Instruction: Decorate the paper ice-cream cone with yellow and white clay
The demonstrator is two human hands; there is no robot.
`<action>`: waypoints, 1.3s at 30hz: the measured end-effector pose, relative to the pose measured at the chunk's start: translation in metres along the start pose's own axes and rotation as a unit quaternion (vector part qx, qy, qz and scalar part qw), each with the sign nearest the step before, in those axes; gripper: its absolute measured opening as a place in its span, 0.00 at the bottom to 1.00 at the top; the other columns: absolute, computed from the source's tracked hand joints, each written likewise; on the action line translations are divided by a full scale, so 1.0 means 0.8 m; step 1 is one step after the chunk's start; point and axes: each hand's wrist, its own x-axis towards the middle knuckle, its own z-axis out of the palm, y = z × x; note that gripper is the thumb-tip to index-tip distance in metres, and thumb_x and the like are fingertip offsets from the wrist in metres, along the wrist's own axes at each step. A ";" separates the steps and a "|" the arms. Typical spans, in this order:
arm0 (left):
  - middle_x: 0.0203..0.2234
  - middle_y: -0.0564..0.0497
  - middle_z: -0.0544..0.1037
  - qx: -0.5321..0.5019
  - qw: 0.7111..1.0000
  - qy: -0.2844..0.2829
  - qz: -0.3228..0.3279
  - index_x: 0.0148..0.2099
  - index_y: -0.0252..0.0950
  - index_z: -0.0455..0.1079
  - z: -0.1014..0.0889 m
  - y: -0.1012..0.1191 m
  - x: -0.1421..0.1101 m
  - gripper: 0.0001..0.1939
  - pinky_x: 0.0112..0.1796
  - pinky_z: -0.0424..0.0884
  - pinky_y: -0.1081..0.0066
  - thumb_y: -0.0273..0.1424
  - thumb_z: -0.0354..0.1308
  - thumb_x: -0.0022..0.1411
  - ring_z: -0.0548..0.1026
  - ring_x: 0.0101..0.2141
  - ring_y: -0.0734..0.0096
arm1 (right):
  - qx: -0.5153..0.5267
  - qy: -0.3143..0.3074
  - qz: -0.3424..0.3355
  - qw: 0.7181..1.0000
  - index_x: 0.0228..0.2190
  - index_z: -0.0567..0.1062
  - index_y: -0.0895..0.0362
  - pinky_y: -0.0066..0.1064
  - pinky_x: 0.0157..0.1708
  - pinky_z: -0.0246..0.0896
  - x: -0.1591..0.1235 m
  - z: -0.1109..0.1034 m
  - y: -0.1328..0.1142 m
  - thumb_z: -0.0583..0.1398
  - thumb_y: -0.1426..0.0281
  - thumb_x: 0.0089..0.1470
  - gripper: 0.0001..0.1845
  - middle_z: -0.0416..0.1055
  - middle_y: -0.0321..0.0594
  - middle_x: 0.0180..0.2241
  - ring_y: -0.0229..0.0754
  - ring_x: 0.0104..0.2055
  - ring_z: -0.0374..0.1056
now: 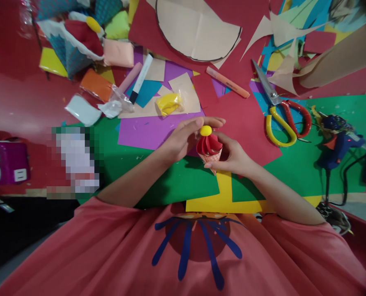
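My right hand (230,154) is closed around a small paper ice cream cone (210,152), thumb low on its patterned wrapper. Red curled strips fill the cone's top, and a yellow ball (206,130) sits at the peak. On the other side my left hand (184,137) curves beside the cone, its fingers stretched out behind the yellow ball. Whether those fingertips touch the ball I cannot tell. Beneath both hands lie green sheets (170,185) and a purple sheet (139,131).
Scissors (275,98) lie open at the right, near a blue glue gun (338,150) with a cable. Beyond my hands are an orange marker (228,82), a white marker (142,78), a yellow clay packet (169,104) and a large cut beige paper (198,28). Bigger cones (73,47) stand far left.
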 end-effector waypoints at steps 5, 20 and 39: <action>0.41 0.53 0.81 -0.030 0.999 -0.007 -0.027 0.30 0.40 0.78 -0.003 0.000 0.001 0.13 0.37 0.76 0.72 0.44 0.68 0.51 0.79 0.41 0.66 | -0.010 -0.016 -0.008 1.000 0.52 0.69 0.59 0.45 0.54 0.65 0.001 -0.001 0.001 0.70 0.54 0.42 0.39 0.73 0.49 0.52 0.52 0.53 0.70; 0.43 0.53 0.80 -0.051 0.999 0.002 0.001 0.34 0.38 0.74 0.003 -0.004 -0.004 0.15 0.50 0.72 0.65 0.45 0.67 0.53 0.76 0.48 0.65 | 0.047 -0.021 0.005 0.999 0.50 0.69 0.60 0.43 0.53 0.65 0.000 0.000 -0.001 0.70 0.56 0.42 0.38 0.74 0.48 0.49 0.51 0.52 0.71; 0.39 0.51 0.75 0.132 0.981 0.073 0.124 0.46 0.41 0.71 -0.003 -0.022 0.002 0.21 0.44 0.71 0.72 0.44 0.68 0.54 0.74 0.43 0.73 | 0.092 0.098 0.007 0.991 0.46 0.66 0.51 0.35 0.36 0.71 0.002 -0.001 0.004 0.64 0.47 0.47 0.31 0.72 0.37 0.38 0.40 0.36 0.70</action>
